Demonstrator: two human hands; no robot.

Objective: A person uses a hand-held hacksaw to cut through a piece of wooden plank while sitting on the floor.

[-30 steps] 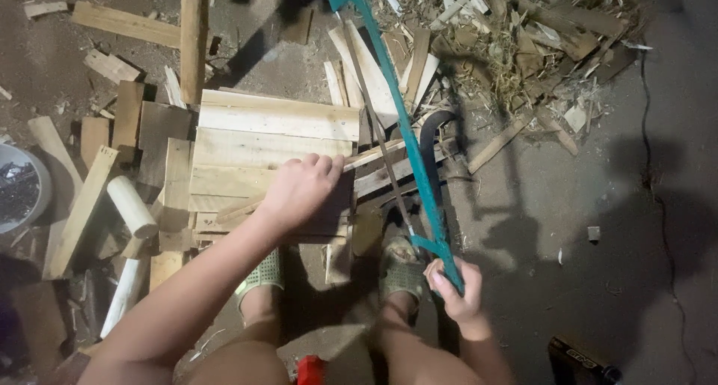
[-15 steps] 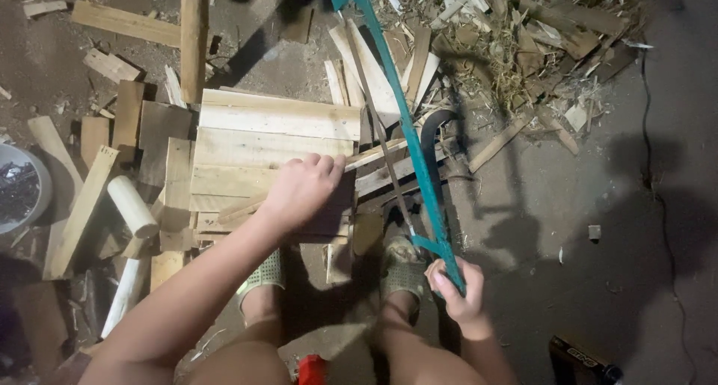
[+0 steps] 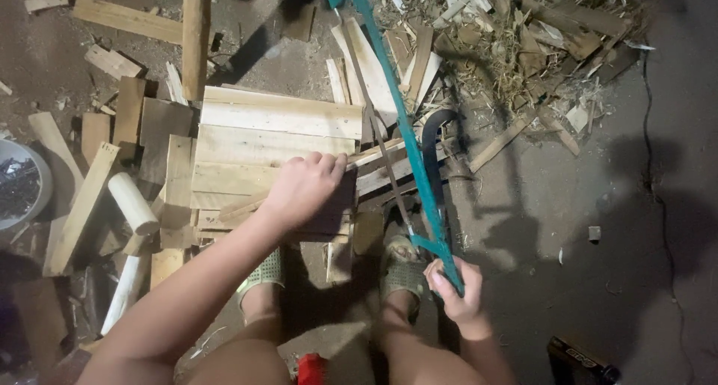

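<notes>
I am not seeing the far tip of my teal bow saw (image 3: 396, 123); it is running off the top of the picture. The thin blade is hard to make out against the dark floor. My right foot (image 3: 400, 269) is hiding the near end of the thin wood strips (image 3: 389, 172), and my own arm is covering part of the pallet (image 3: 277, 142). On the pallet's left, a grey bowl (image 3: 19, 187) is cut off by the picture's edge, and I cannot tell what the dark bits inside it are.

Since half a second ago, my left hand has been sliding a little toward the saw, and the saw is staying almost where it was.

My left hand (image 3: 303, 187) is pressing flat on the pallet's right part, fingers curled over its edge, holding the boards down. My right hand (image 3: 452, 288) is closed tight around the saw's near end, right of the pallet and nearer to me. The saw is lying slanted across the strips just beside the pallet's right edge.

A white round peg (image 3: 134, 204) is lying left of the pallet. Loose wood scraps (image 3: 523, 48) are piled beyond it, to the right. A black cable (image 3: 658, 176) is running far right of the pallet. My left foot (image 3: 263, 274) is standing just below it.
</notes>
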